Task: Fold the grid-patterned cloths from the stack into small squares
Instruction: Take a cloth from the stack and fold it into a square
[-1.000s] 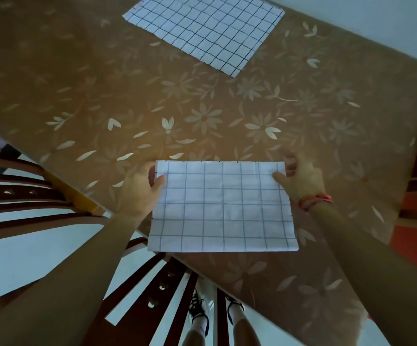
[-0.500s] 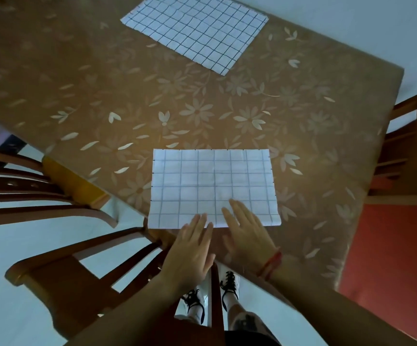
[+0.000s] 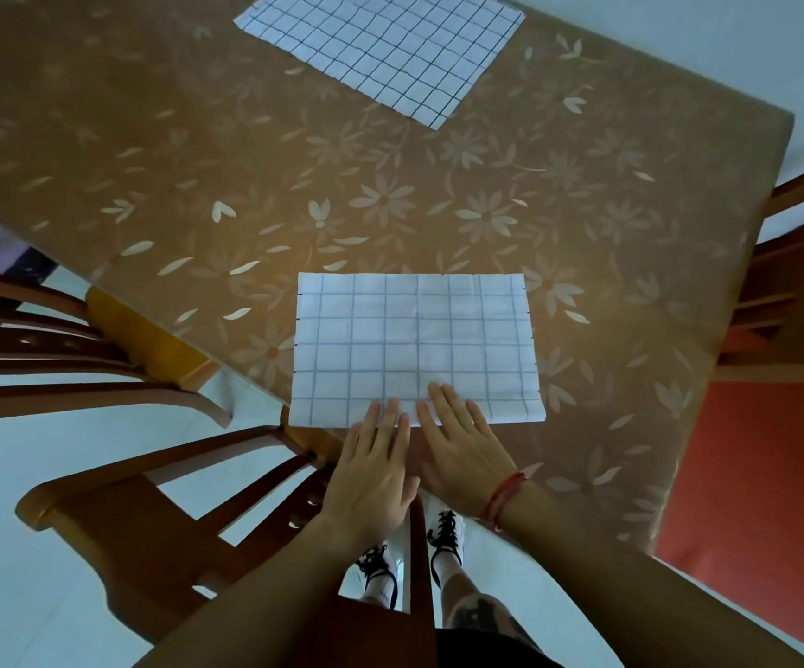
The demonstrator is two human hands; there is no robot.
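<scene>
Head view: our left hand (image 3: pixel 371 474) and right hand (image 3: pixel 462 455), both flat, quit the far corners, pressing the cloth (image 3: pixel 414 330) near-edge to set the fold.

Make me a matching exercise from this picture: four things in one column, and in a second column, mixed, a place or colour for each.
Things:
1. near cloth
2. far cloth
3. bracelet
4. shoes

Place or colour:
A. on the floor
B. red
C. far side of the table
D. under the fingertips

Pairs: 1-D, 2-C, 3-B, 4-A.
</scene>
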